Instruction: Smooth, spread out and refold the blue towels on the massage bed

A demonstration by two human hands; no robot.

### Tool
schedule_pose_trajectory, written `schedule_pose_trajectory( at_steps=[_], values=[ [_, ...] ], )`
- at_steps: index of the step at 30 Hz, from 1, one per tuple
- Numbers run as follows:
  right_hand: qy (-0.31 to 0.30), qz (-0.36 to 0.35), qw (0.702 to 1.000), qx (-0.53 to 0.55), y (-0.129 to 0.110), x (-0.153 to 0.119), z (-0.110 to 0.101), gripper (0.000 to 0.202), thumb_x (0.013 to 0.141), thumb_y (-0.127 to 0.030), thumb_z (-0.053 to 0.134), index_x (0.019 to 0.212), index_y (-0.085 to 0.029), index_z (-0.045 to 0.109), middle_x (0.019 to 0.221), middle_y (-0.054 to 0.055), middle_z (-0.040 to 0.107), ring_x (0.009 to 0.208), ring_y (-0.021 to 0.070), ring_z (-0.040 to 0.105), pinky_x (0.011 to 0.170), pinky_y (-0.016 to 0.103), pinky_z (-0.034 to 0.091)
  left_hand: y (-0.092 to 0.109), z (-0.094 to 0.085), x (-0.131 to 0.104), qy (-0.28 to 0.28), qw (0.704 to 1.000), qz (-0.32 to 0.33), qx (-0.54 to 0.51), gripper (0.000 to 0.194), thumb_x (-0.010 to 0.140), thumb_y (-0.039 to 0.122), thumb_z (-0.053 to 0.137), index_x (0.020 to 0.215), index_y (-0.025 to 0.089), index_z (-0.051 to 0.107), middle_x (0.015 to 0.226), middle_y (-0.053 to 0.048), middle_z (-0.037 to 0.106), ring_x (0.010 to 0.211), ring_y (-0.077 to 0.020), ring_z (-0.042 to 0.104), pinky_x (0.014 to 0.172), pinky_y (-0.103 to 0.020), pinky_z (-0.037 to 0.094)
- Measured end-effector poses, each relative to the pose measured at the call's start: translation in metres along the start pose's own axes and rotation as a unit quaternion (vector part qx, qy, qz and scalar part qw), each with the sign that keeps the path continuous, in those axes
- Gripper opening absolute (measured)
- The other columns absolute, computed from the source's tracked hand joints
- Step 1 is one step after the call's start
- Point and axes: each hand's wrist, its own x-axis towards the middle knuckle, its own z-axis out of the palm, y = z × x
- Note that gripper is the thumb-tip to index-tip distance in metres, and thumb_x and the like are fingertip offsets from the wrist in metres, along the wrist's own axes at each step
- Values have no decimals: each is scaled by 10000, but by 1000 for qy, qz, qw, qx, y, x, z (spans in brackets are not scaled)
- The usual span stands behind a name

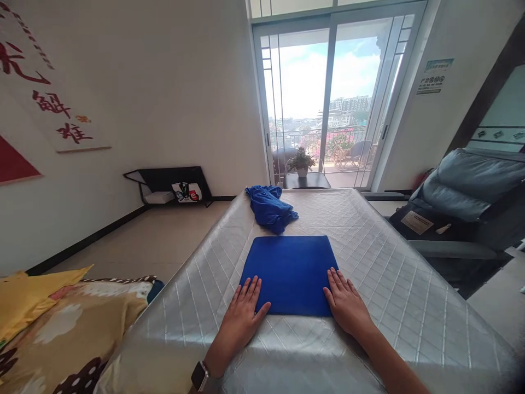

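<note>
A flat blue rectangular board or folded sheet (292, 273) lies on the silver quilted table cover (377, 262); its exact kind I cannot make out. My left hand (245, 309) rests at its near left corner, fingers stretched out and thumb spread over the edge. At the near right edge lies my right hand (346, 301), flat, with its fingertips on the blue surface. Neither hand grips anything. Just past the far edge sits a crumpled blue cloth (270, 209), apart from both hands.
A patterned blanket (77, 323) and a yellow pillow (33, 301) are at lower left. To the right stands a dark recliner (463, 191) with a card on it. A potted plant (302, 162) stands beyond the table, before the sliding glass door (297, 82). A black rack (174, 183) is by the wall.
</note>
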Motion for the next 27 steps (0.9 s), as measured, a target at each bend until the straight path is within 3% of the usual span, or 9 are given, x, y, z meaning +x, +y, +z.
schedule_pose_trajectory(
  at_steps=[7, 12, 20, 27],
  values=[
    [-11, 8, 1000, -18, 0, 0, -1, 635, 1001, -423, 179, 1556, -116, 220, 1625, 41, 155, 1504, 186, 119, 1227, 401, 137, 3, -4, 2, 0, 1000, 0, -3, 750, 992, 650, 240, 1568, 170, 203, 1618, -51, 216, 1499, -260, 172, 1224, -476, 156],
    [-35, 1, 998, -42, 3, 6, -7, 639, 994, -446, 207, 1552, -137, 254, 1621, 53, 181, 1499, 225, 163, 1210, 460, 174, 8, -12, 1, -19, 1000, -4, -18, 773, 985, 667, 221, 1562, 153, 214, 1617, -52, 207, 1498, -264, 177, 1224, -492, 164],
    [-35, -25, 998, -52, -13, 52, -39, 624, 1010, -413, 191, 1554, -111, 245, 1626, 69, 177, 1502, 233, 150, 1209, 449, 151, 8, -13, 1, -15, 1000, -5, -15, 750, 988, 658, 239, 1562, 176, 209, 1616, -55, 214, 1497, -264, 179, 1222, -488, 172],
    [-20, 22, 1000, -9, -1, 76, -12, 663, 1010, -447, 185, 1561, -80, 181, 1633, 71, 138, 1508, 227, 115, 1219, 427, 111, 11, -24, 1, -67, 998, -12, -4, 743, 991, 653, 216, 1565, 185, 149, 1622, -56, 153, 1501, -261, 152, 1214, -498, 175]
  ],
)
